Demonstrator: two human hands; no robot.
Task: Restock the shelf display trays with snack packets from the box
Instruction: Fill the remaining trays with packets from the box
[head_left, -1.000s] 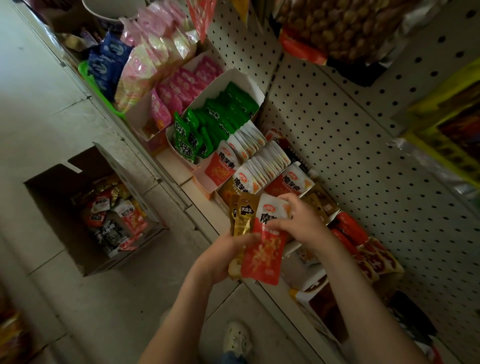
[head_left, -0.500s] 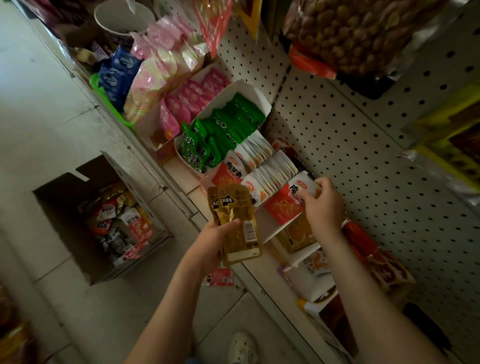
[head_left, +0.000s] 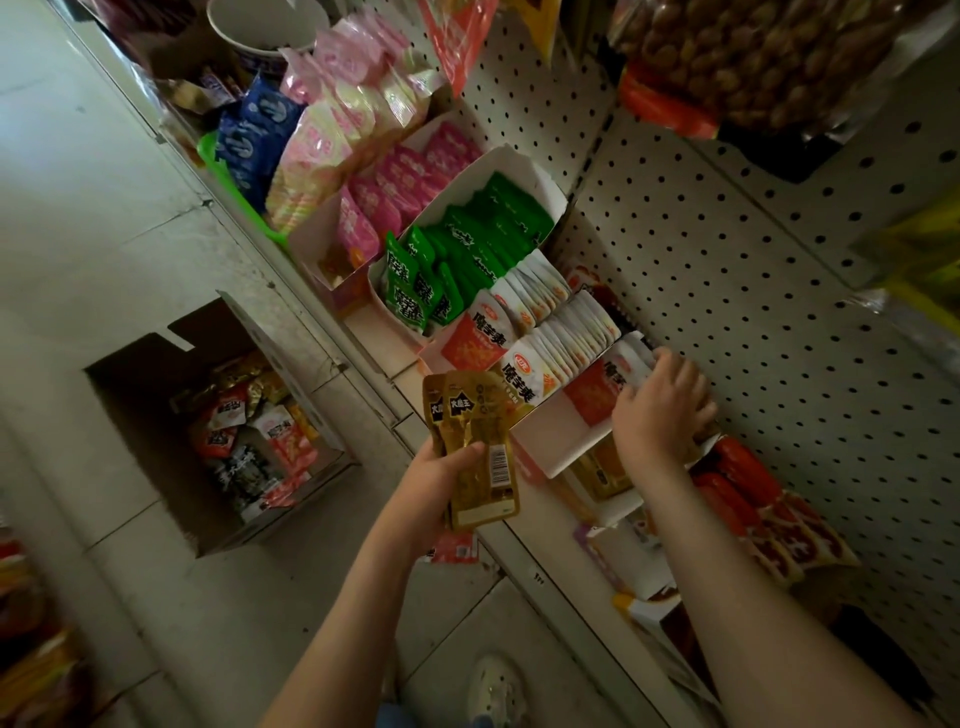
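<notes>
Gold foil snack packets (head_left: 480, 441), a small fanned stack with a barcode showing on the front one, are sitting in your left hand (head_left: 439, 483), whose fingers and thumb are curling firmly round their lower half. You are holding them just in front of the white cardboard display tray (head_left: 550, 441) on the shelf. Your right hand (head_left: 662, 410) is reaching into that tray, its bent fingers lying over the top edge of a red-and-white snack packet (head_left: 597, 389) standing there. Whether they are pinching or only pressing it, you cannot tell. The open brown cardboard box (head_left: 280, 364) of mixed packets is standing on the floor, well apart, left of your left hand.
</notes>
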